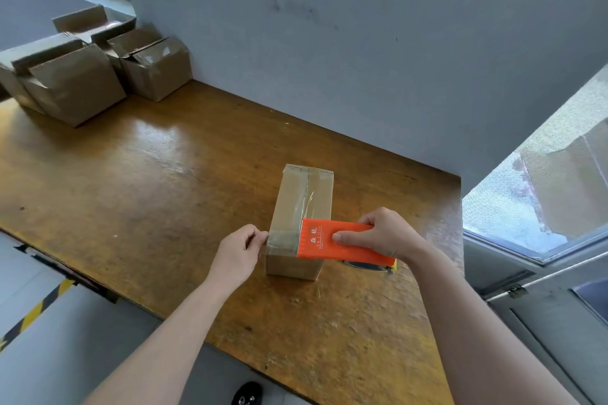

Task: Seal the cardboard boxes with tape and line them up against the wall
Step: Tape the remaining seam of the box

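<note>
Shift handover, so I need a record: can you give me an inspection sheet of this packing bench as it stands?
Surface: wooden table, glossy and scuffed.
Job's things: box mid-table, with tape along its top seam and across its near end; orange dispenser on that end; other boxes grouped far left near the wall, some flaps open.
Clutter: nothing seen.
Hands: left hand pinches the tape at the box's left edge; right hand grips the dispenser.
Cables: nothing seen.
Surroundings: grey wall behind the table; window at right; yellow-black floor stripe lower left.
</note>
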A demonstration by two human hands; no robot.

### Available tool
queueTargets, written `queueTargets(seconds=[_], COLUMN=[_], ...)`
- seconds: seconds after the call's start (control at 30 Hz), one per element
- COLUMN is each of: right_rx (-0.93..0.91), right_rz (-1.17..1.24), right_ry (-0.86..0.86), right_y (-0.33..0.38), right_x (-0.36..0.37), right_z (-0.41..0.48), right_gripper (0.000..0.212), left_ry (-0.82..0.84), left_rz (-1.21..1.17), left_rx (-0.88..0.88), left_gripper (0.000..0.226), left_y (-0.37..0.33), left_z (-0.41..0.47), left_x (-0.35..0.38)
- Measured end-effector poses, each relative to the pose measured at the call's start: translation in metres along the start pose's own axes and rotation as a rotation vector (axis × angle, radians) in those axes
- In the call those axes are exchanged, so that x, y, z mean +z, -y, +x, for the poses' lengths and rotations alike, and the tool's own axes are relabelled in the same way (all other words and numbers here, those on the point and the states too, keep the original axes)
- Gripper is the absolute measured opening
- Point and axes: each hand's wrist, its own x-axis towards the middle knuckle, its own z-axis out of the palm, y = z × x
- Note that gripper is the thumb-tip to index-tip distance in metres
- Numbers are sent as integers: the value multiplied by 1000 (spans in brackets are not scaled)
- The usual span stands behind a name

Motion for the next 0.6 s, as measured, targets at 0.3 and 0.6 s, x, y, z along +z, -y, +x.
queueTargets(seconds=[0.3,0.6], right_rx=[28,42], right_rz=[-30,-39], right_ry=[-14,-13], right_y=[0,1], right_x=[2,1], right_z=[2,2], right_gripper=[59,63], left_ry=[48,-239], left_rz=[165,-13], left_rx=[-103,306], left_gripper=[13,24], left_y=[11,15], left_z=[5,-12], left_x=[7,15])
